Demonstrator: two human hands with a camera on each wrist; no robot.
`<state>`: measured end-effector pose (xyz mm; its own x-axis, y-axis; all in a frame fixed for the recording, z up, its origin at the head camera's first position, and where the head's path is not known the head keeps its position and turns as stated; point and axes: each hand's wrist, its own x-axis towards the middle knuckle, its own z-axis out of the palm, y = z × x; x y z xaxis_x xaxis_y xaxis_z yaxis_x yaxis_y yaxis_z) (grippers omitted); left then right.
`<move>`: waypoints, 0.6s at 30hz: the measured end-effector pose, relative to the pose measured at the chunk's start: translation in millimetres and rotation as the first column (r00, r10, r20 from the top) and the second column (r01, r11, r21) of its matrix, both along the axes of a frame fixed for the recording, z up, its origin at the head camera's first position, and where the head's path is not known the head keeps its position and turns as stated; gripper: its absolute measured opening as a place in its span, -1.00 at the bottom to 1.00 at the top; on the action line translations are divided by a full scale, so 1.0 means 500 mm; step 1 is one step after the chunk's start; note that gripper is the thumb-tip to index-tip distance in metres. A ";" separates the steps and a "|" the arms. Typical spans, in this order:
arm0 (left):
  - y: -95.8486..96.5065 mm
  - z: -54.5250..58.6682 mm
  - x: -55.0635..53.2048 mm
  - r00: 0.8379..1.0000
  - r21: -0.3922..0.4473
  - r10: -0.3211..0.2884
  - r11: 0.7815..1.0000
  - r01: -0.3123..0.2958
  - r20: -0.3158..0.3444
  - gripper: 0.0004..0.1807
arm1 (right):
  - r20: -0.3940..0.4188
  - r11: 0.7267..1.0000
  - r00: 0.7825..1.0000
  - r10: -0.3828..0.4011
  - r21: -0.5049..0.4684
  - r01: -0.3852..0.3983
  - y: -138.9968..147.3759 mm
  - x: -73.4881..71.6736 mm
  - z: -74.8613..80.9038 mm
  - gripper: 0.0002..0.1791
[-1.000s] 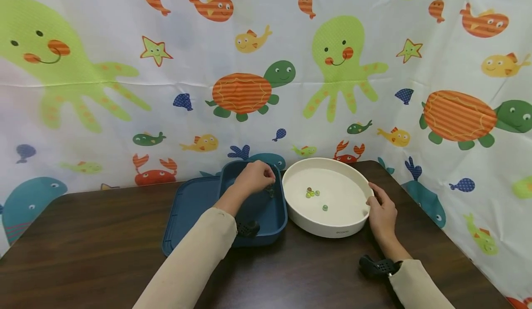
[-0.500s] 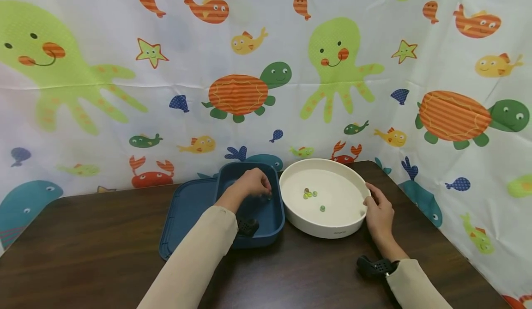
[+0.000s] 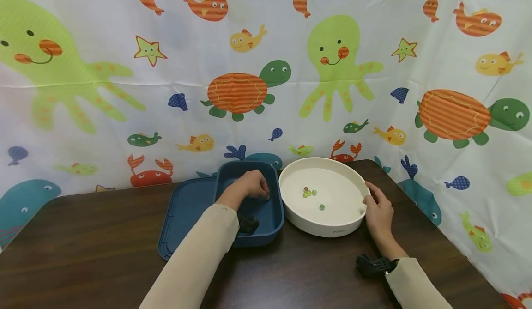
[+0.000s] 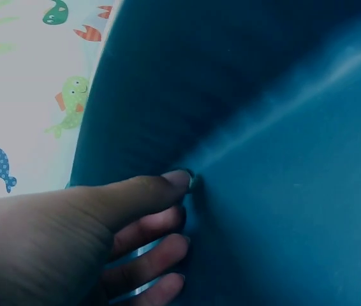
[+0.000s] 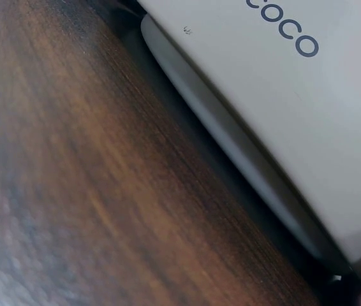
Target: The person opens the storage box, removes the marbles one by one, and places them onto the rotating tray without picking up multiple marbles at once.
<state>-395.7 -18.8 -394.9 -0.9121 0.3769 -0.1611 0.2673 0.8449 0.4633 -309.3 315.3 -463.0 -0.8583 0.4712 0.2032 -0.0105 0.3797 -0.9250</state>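
My left hand (image 3: 249, 186) reaches down into a deep blue rectangular tub (image 3: 272, 228). In the left wrist view, its thumb and forefinger pinch a small greenish glass marble (image 4: 193, 182) low against the tub's wall; most of the marble is hidden by the thumb. To the right stands a round white pan (image 3: 345, 175) with several green, yellow and brownish marbles (image 3: 309, 192) on its floor. One separate green marble (image 3: 322, 207) lies nearer its front. My right hand (image 3: 379, 212) grips the pan's right rim, thumb over the edge.
A flat blue lid (image 3: 187, 207) lies on the brown wooden table (image 3: 95, 244), left of the tub and partly under or behind it. Behind everything hangs a white curtain (image 3: 266, 138) printed with sea animals. The tub and pan stand side by side, nearly touching.
My left hand has lowered deeper into the tub, its fingers closing near the floor where glassy marbles showed earlier. My right hand stays on the pan's rim. The view has shifted slightly.
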 end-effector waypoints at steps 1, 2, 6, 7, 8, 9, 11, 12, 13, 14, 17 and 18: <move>0.002 0.000 0.000 1.000 -0.012 -0.011 1.000 0.011 -0.003 -0.96 | 0.000 1.000 1.000 -0.001 0.002 0.001 0.000 0.001 -0.001 -0.41; 0.004 0.000 0.000 1.000 -0.022 -0.019 1.000 0.019 -0.005 -0.95 | -0.001 1.000 1.000 -0.003 0.005 0.003 0.000 0.001 -0.001 -0.41; 0.010 0.000 0.000 0.999 -0.040 -0.036 0.999 0.036 -0.003 -0.93 | -0.011 1.000 1.000 -0.008 0.006 0.008 -0.001 0.003 -0.004 -0.41; 0.010 0.000 -0.001 0.999 -0.039 -0.033 0.999 0.033 0.000 -0.92 | -0.013 1.000 1.000 -0.007 0.005 0.007 -0.002 0.003 -0.004 -0.41; 0.010 -0.001 -0.002 1.000 -0.043 -0.031 0.999 0.031 0.003 -0.91 | -0.015 1.000 1.000 -0.004 0.003 0.004 -0.002 0.003 -0.004 -0.41; 0.009 -0.002 -0.004 1.000 -0.052 -0.029 0.998 0.029 -0.001 -0.90 | -0.015 1.000 1.000 -0.001 0.001 0.001 -0.003 0.003 -0.004 -0.41; 0.006 0.000 -0.008 1.000 -0.066 -0.021 0.998 0.021 -0.004 -0.88 | -0.013 1.000 1.000 0.008 -0.002 -0.008 -0.004 0.002 -0.003 -0.41; 0.004 0.003 -0.010 1.000 -0.075 -0.019 0.997 0.018 -0.011 -0.87 | -0.011 1.000 1.000 0.012 0.000 -0.012 -0.004 0.002 -0.003 -0.41; 0.003 0.006 -0.011 1.000 -0.079 -0.017 0.997 0.016 -0.020 -0.87 | -0.011 1.000 1.000 0.014 0.000 -0.014 -0.003 0.002 -0.003 -0.40; 0.002 0.011 -0.013 0.999 -0.085 -0.019 0.996 0.017 -0.031 -0.87 | -0.011 1.000 1.000 0.016 -0.002 -0.016 -0.003 0.002 -0.002 -0.40; 0.000 0.029 -0.013 0.998 -0.061 -0.020 0.998 0.017 -0.052 -0.90 | -0.013 1.000 1.000 0.013 -0.002 -0.013 -0.001 0.002 -0.001 -0.40; 0.000 0.036 -0.012 0.998 -0.050 -0.024 0.999 0.021 -0.058 -0.91 | -0.014 1.000 1.000 0.010 -0.004 -0.011 0.000 0.002 -0.001 -0.40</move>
